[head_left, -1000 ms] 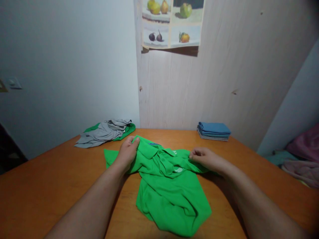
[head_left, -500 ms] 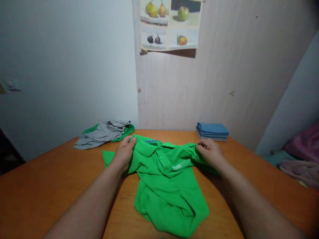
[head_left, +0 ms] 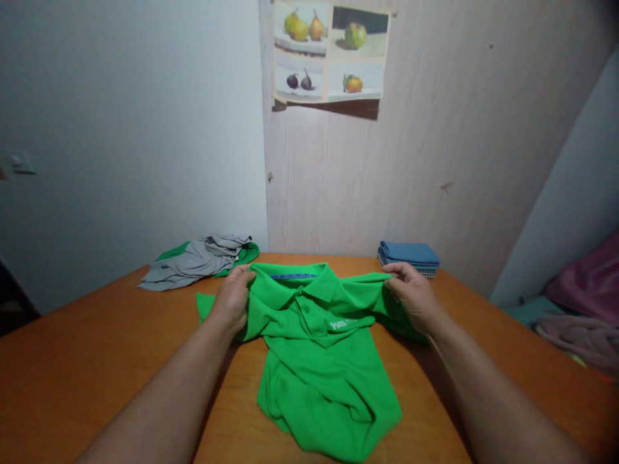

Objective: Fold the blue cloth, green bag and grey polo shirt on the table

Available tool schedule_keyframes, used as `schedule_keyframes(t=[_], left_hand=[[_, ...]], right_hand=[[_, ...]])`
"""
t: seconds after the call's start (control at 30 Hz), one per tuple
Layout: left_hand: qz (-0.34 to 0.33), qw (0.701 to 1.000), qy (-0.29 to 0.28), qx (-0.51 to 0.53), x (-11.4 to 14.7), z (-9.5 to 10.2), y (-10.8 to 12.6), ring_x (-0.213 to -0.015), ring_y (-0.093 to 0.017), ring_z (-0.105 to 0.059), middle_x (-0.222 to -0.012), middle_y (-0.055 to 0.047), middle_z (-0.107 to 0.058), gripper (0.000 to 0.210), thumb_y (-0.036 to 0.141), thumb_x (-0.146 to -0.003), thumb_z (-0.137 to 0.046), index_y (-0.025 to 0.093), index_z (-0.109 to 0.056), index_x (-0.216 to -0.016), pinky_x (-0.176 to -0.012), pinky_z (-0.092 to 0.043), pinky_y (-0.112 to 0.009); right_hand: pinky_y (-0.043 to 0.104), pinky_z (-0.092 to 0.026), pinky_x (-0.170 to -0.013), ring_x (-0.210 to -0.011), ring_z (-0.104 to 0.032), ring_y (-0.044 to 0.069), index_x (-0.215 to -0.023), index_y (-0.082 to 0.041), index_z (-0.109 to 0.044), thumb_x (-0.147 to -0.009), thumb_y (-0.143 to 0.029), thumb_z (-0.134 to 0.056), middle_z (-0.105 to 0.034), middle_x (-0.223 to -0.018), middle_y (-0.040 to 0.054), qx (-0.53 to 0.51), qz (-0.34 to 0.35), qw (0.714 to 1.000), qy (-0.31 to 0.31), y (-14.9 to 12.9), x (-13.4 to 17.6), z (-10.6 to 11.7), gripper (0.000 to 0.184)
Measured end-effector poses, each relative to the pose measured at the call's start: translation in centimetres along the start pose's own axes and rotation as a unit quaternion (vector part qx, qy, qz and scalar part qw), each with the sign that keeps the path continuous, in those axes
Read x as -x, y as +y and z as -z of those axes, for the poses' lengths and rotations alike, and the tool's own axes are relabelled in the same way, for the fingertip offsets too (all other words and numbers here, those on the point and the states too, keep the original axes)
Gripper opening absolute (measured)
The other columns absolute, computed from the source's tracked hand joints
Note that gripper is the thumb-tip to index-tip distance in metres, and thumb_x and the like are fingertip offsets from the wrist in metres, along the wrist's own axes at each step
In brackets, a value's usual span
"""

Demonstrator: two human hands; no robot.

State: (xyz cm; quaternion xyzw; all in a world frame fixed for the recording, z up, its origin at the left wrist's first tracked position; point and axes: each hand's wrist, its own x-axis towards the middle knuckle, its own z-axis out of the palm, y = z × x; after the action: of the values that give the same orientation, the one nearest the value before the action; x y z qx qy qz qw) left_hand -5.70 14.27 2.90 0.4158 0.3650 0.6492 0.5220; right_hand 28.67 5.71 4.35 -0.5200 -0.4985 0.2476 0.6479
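Note:
A bright green polo shirt [head_left: 324, 367] lies front side up on the wooden table, its collar at the far end. My left hand [head_left: 235, 299] pinches the shirt at the left of the collar. At the right shoulder, my right hand [head_left: 411, 293] grips the cloth between thumb and fingers. The collar and shoulders are lifted and drawn taut between both hands. White lettering shows on the chest, and a blue patterned band lines the neck. The lower part rests bunched and creased on the table, its hem tucked from sight.
A crumpled pile of grey and green clothes [head_left: 198, 261] sits at the table's [head_left: 97, 361] back left. Folded blue and checked cloths [head_left: 410, 254] are stacked at the back right. Pink and mauve fabrics [head_left: 580, 322] lie beyond the right edge. A fruit picture [head_left: 329, 58] hangs on the wall behind.
The collar has been pulled straighter and wider, so the blue neck band shows more. My hands have spread slightly apart. The view has tilted up a little.

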Motion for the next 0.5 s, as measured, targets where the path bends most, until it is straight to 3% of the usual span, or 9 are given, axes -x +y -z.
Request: schedule_keyframes(t=[0.1, 0.2, 0.27, 0.33, 0.4, 0.5], left_hand=[[-0.011, 1.0, 0.02, 0.01, -0.3, 0.3, 0.0, -0.056, -0.013, -0.056, -0.064, 0.005, -0.06, 0.025, 0.019, -0.061, -0.066, 0.02, -0.06, -0.086, -0.056, -0.045, -0.023], [-0.011, 0.999, 0.028, 0.022, -0.6, 0.5, -0.1, -0.056, -0.013, -0.055, -0.063, 0.006, -0.058, 0.025, 0.017, -0.059, -0.064, 0.019, -0.06, -0.084, -0.057, -0.045, -0.023], [-0.007, 0.999, 0.028, 0.035, -0.7, 0.5, 0.0, -0.056, -0.012, -0.055, -0.063, 0.006, -0.058, 0.026, 0.017, -0.058, -0.064, 0.019, -0.06, -0.083, -0.056, -0.044, -0.023], [-0.007, 0.999, 0.02, 0.038, -0.5, 0.4, 0.0, -0.055, -0.012, -0.054, -0.063, 0.006, -0.057, 0.025, 0.017, -0.058, -0.064, 0.019, -0.06, -0.083, -0.056, -0.044, -0.023], [-0.006, 1.0, -0.002, 0.01, -0.1, 0.2, 0.0, -0.056, -0.011, -0.053, -0.064, 0.005, -0.058, 0.024, 0.017, -0.058, -0.066, 0.019, -0.061, -0.082, -0.056, -0.042, -0.022], [0.012, 0.997, -0.041, -0.06, 0.5, 0.0, -0.2, -0.056, -0.011, -0.054, -0.064, 0.004, -0.06, 0.022, 0.018, -0.06, -0.068, 0.018, -0.063, -0.082, -0.055, -0.041, -0.022]], right_hand=[[0.023, -0.04, -0.057, -0.066, -0.054, 0.013, -0.11, -0.019, -0.067, -0.067, -0.031, -0.073, -0.064, -0.083, -0.0018, 0.049, -0.021, 0.996, -0.067, -0.1, 0.1, 0.2, 0.045], [0.026, -0.042, -0.061, -0.069, -0.056, 0.015, -0.095, -0.017, -0.071, -0.069, -0.039, -0.074, -0.065, -0.079, 0.0003, 0.089, -0.036, 0.987, -0.126, 0.0, 0.2, 0.3, 0.034], [0.026, -0.041, -0.06, -0.067, -0.055, 0.015, -0.087, -0.017, -0.07, -0.07, -0.041, -0.072, -0.064, -0.075, -0.0001, 0.096, -0.012, 0.991, -0.093, 0.3, 0.0, 0.4, 0.029], [0.025, -0.038, -0.056, -0.063, -0.052, 0.014, -0.087, -0.019, -0.068, -0.071, -0.04, -0.069, -0.062, -0.072, -0.0021, 0.106, 0.012, 0.994, -0.017, 0.7, -0.3, 0.6, 0.026], [0.024, -0.035, -0.051, -0.057, -0.049, 0.013, -0.087, -0.02, -0.067, -0.07, -0.036, -0.067, -0.06, -0.067, -0.0035, 0.121, 0.004, 0.992, 0.042, 1.2, -0.6, 0.9, 0.023], [0.023, -0.031, -0.045, -0.05, -0.046, 0.012, -0.084, -0.021, -0.064, -0.068, -0.032, -0.064, -0.056, -0.06, -0.0051, 0.125, -0.034, 0.989, 0.071, 1.8, -0.9, 1.1, 0.02]])
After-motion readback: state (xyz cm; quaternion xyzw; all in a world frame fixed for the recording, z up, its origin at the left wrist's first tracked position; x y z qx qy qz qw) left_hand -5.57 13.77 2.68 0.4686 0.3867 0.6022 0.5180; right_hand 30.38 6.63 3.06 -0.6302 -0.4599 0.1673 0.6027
